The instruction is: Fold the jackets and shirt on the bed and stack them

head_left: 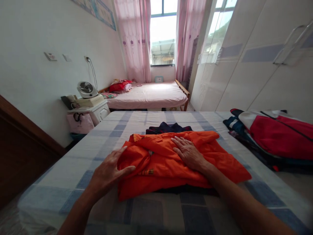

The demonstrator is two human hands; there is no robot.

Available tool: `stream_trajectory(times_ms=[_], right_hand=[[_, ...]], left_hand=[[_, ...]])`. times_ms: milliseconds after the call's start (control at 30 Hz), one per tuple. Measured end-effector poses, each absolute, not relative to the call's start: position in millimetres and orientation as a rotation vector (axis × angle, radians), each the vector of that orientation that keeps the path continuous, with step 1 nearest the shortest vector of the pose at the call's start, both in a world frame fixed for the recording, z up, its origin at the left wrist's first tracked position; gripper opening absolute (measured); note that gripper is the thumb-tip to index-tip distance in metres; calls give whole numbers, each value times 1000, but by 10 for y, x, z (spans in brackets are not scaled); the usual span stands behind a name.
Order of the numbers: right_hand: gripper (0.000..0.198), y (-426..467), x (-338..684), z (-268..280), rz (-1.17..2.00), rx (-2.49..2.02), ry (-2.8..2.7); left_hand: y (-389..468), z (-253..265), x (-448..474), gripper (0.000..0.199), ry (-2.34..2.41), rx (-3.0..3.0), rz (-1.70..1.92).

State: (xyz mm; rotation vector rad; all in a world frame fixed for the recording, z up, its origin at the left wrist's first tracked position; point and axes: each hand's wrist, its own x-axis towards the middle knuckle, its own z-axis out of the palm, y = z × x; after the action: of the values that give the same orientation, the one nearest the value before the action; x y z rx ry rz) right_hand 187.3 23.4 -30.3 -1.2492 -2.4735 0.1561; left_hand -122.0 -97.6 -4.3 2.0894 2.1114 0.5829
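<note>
An orange garment (168, 160), partly folded, lies on the bed in front of me. My right hand (187, 151) rests flat on its upper middle with the fingers stretched out. At its left edge is my left hand (111, 168), thumb and fingers apart around the folded side; the fingertips are partly hidden against the cloth. Dark clothing (170, 128) with a wavy edge shows behind the orange garment, and a dark strip of cloth peeks out beneath its near edge.
A pile of folded clothes with a red and white jacket (281, 135) on top lies at the right of the checked bedsheet (102, 143). Beyond stands a smaller bed (156, 94) by the window. A fan (86, 89) sits on the left cabinet; wardrobes (259, 65) line the right.
</note>
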Motion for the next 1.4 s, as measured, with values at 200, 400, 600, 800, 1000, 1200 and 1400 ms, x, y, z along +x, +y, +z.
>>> stream_trajectory(times_ms=[200,400,600,800,1000,1200,1400], right_hand=[[52,266,1915,-415,152,-1250,-2498],[51,231,1887,-367,135,-1283,-2505],[51,224,1891,-381,120,-1288,-2497],[52,231,1901,-381,126,-1312,-2503],[53,235,1897,-389,126,-1310,-2505],[52,236,1900,-390,136,-1303,-2503],[52,218,1901,-378,137,-1305,-2498]], left_hand=[[-1068,-39,-954,67,2080,2468,689],[-974,11,-860,23,2034,2247,949],[-1042,146,-962,19,1988,1884,1425],[-1031,10,-651,13,1964,2638,664],[-1002,18,-754,11,2205,2729,947],[-1048,130,-884,1,2058,2720,1433],[-999,41,-700,6,1992,2691,1351]])
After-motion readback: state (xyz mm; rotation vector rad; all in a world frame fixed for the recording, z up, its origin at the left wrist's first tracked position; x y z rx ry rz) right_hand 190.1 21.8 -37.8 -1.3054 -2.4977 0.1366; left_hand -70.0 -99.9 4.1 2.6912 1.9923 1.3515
